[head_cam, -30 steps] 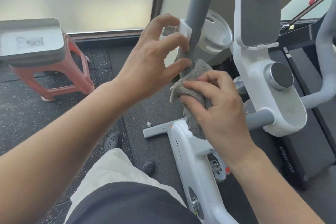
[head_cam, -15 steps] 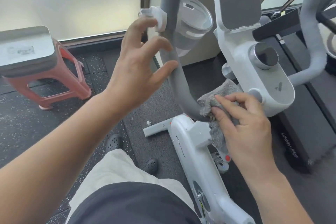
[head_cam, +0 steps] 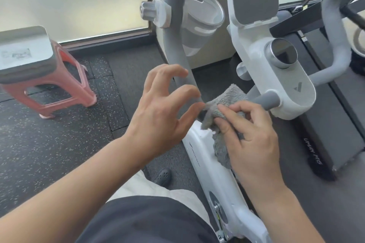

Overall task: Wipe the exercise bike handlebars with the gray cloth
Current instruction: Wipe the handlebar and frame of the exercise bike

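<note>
The white exercise bike (head_cam: pixel 284 77) has a grey left handlebar (head_cam: pixel 175 31) rising at centre and a grey right handlebar (head_cam: pixel 335 25) curving up at the right. My right hand (head_cam: pixel 248 136) grips the gray cloth (head_cam: pixel 227 98) and presses it around the low bend of the left handlebar, close to the console. My left hand (head_cam: pixel 164 112) hovers beside that bar with fingers spread and curled; its fingertips are next to the cloth's left edge and hold nothing.
A red plastic stool (head_cam: pixel 45 77) with a grey top stands at the left on the speckled floor. A cup holder (head_cam: pixel 201 23) hangs behind the left handlebar. A treadmill (head_cam: pixel 325 124) lies at the right. My knees and a dark shoe (head_cam: pixel 163 176) are below.
My right hand slid the cloth down the left handlebar from the upright part to the low bend. My left hand dropped from the clip higher up to beside the cloth.
</note>
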### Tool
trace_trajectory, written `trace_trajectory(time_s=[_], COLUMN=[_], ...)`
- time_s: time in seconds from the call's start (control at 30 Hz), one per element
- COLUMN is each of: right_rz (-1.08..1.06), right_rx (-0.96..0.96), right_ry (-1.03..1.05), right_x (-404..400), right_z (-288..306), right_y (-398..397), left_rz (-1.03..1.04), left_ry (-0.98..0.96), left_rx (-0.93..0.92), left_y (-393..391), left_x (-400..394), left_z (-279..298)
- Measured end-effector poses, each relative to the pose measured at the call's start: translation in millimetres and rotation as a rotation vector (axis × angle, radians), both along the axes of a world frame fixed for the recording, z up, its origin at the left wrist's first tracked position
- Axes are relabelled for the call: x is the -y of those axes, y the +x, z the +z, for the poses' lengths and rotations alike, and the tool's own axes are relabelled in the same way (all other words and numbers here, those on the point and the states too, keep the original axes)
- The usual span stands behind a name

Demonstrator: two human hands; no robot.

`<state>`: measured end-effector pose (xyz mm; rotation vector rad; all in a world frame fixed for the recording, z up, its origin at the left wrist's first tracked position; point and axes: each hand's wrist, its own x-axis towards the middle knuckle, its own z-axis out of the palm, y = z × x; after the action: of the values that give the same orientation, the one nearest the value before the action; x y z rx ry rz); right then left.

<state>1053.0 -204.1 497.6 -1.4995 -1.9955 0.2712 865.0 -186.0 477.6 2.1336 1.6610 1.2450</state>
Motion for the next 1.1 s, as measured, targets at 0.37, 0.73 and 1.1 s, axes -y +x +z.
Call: trace_trajectory(time_s=[0.37,0.73,1.1], right_rz=[-0.067,-0.127,-0.047], right_rx=[-0.003,0.057,0.091], right_ry=[-0.05,-0.097,-0.112], right_x=[-8,-32,-47], right_z=[5,10,10], right_y=[22,55,65], left_rz=[-0.007,-0.011,-0.046], left_ry=[0.03,0.015,0.027], left_rx=[-0.025,-0.049,-0.134], left_y=[2,1,-2], left_x=[-2,-2,-16], left_z=[-9,-5,-5])
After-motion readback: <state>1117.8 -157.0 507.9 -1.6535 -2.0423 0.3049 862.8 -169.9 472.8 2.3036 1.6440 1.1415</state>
